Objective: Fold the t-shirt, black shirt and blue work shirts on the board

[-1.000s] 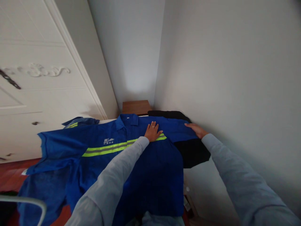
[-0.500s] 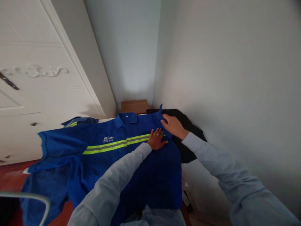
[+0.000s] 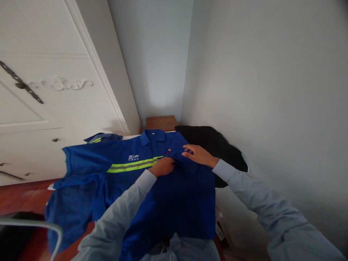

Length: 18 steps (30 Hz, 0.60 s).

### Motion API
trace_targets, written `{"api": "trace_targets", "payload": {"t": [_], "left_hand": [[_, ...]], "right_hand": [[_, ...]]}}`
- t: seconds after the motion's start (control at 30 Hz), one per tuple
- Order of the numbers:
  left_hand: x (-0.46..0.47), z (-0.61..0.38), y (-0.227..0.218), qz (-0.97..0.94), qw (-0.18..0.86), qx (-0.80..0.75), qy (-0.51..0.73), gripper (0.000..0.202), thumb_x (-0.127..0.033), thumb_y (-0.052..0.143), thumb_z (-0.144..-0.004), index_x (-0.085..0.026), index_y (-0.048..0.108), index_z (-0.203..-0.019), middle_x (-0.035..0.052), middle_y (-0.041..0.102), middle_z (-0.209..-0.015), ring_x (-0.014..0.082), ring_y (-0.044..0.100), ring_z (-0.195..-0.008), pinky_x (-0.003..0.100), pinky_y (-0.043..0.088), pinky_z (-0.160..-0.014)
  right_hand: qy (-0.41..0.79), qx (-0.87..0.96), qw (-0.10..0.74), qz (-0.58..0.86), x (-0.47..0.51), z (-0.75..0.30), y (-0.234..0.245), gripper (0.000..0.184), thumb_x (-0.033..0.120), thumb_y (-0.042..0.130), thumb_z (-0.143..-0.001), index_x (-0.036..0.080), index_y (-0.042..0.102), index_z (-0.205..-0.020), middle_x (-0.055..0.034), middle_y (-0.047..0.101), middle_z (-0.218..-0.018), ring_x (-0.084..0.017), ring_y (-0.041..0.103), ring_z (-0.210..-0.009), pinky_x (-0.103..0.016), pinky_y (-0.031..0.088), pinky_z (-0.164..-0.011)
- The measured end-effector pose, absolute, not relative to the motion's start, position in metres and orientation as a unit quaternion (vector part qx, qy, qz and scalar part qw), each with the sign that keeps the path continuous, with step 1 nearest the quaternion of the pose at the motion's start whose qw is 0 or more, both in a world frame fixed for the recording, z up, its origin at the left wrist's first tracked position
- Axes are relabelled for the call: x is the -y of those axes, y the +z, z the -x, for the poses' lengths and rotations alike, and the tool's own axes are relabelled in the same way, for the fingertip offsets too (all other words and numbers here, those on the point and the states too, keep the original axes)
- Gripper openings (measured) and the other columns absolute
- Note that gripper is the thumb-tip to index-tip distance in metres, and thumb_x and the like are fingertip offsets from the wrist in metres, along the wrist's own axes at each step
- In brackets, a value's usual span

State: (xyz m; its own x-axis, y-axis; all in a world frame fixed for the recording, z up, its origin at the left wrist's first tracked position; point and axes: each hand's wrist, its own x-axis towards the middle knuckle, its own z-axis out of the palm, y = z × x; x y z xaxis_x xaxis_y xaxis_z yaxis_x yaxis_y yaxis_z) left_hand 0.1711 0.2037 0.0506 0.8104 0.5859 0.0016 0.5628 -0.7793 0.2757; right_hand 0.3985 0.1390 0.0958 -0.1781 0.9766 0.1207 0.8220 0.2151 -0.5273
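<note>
A blue work shirt (image 3: 168, 203) with a yellow-green and grey reflective stripe lies spread out, collar away from me. White lettering and a logo mark its chest. The sleeve (image 3: 178, 145) on the right lies folded inward across the chest, and a small red and yellow emblem shows on it. My left hand (image 3: 163, 166) is closed on the edge of this folded sleeve, its fingertips partly hidden by cloth. My right hand (image 3: 200, 155) hovers over or lightly touches the fold, thumb and fingers apart; I cannot tell whether it touches.
Behind the shirt on the right lies a black cloth item (image 3: 217, 145) against the wall. A white cabinet (image 3: 67, 112) stands at left. A brown wooden box-like piece (image 3: 161, 122) sits in the corner. Another blue garment (image 3: 104, 137) lies behind the left sleeve. A pale curved bar (image 3: 35, 223) crosses the lower left.
The right-hand sleeve has been folded inward over the chest and stripe. My left hand went from lying flat to gripping the sleeve edge, moving left; my right hand moved slightly down.
</note>
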Motion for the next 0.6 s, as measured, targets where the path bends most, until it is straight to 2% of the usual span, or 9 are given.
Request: {"api": "trace_targets", "payload": {"t": [0.1, 0.17, 0.27, 0.4, 0.47, 0.6], "left_hand": [[-0.200, -0.160, 0.071, -0.891, 0.118, -0.432, 0.074, 0.033, -0.026, 0.042, -0.099, -0.023, 0.075, -0.096, 0.0077, 0.078, -0.095, 0.0253, 0.073, -0.092, 0.037, 0.054, -0.086], [-0.196, -0.162, 0.078, -0.869, 0.101, -0.463, 0.142, 0.032, -0.025, 0.040, -0.099, -0.022, 0.073, -0.097, 0.0080, 0.076, -0.095, 0.0247, 0.073, -0.093, 0.036, 0.054, -0.087], [-0.194, -0.175, 0.069, -0.888, 0.097, -0.394, 0.218, 0.028, -0.026, 0.044, -0.099, -0.020, 0.067, -0.114, 0.0101, 0.073, -0.117, 0.0231, 0.068, -0.112, 0.036, 0.051, -0.100], [-0.203, -0.190, 0.030, -0.930, 0.088, -0.320, 0.158, 0.048, -0.041, 0.044, -0.102, -0.014, 0.054, -0.140, 0.0183, 0.052, -0.152, 0.0303, 0.042, -0.146, 0.046, 0.038, -0.117], [-0.208, -0.192, 0.011, -0.939, 0.072, -0.317, 0.115, 0.057, -0.048, 0.042, -0.102, -0.012, 0.050, -0.145, 0.0210, 0.045, -0.157, 0.0335, 0.033, -0.151, 0.051, 0.032, -0.121], [-0.213, -0.188, -0.010, -0.944, 0.048, -0.310, 0.102, 0.065, -0.055, 0.037, -0.103, -0.011, 0.048, -0.149, 0.0214, 0.041, -0.159, 0.0338, 0.032, -0.151, 0.051, 0.027, -0.123]], "right_hand": [[0.117, 0.769, 0.236, 0.583, -0.132, -0.409, 0.073, 0.049, 0.050, 0.053, -0.099, 0.017, 0.064, -0.133, -0.0157, 0.067, -0.133, -0.029, 0.062, -0.123, -0.049, 0.045, -0.110], [0.118, 0.778, 0.229, 0.573, -0.125, -0.410, 0.057, 0.051, 0.052, 0.048, -0.101, 0.020, 0.062, -0.137, -0.0152, 0.063, -0.139, -0.030, 0.055, -0.133, -0.052, 0.040, -0.116], [0.154, 0.793, 0.201, 0.555, -0.112, -0.404, 0.043, 0.057, 0.055, 0.043, -0.102, 0.018, 0.057, -0.143, -0.0157, 0.056, -0.149, -0.029, 0.049, -0.141, -0.051, 0.038, -0.118], [0.143, 0.812, 0.181, 0.537, -0.099, -0.408, 0.038, 0.054, 0.050, 0.040, -0.105, 0.019, 0.056, -0.145, -0.0138, 0.051, -0.154, -0.027, 0.045, -0.144, -0.049, 0.035, -0.121], [0.100, 0.804, 0.176, 0.559, -0.093, -0.419, 0.033, 0.053, 0.046, 0.038, -0.105, 0.016, 0.055, -0.146, -0.0154, 0.047, -0.156, -0.027, 0.040, -0.147, -0.050, 0.031, -0.123], [0.076, 0.799, 0.113, 0.585, -0.077, -0.445, 0.011, 0.063, 0.053, 0.041, -0.104, 0.012, 0.049, -0.150, -0.0200, 0.042, -0.158, -0.032, 0.035, -0.150, -0.055, 0.030, -0.122]]}}
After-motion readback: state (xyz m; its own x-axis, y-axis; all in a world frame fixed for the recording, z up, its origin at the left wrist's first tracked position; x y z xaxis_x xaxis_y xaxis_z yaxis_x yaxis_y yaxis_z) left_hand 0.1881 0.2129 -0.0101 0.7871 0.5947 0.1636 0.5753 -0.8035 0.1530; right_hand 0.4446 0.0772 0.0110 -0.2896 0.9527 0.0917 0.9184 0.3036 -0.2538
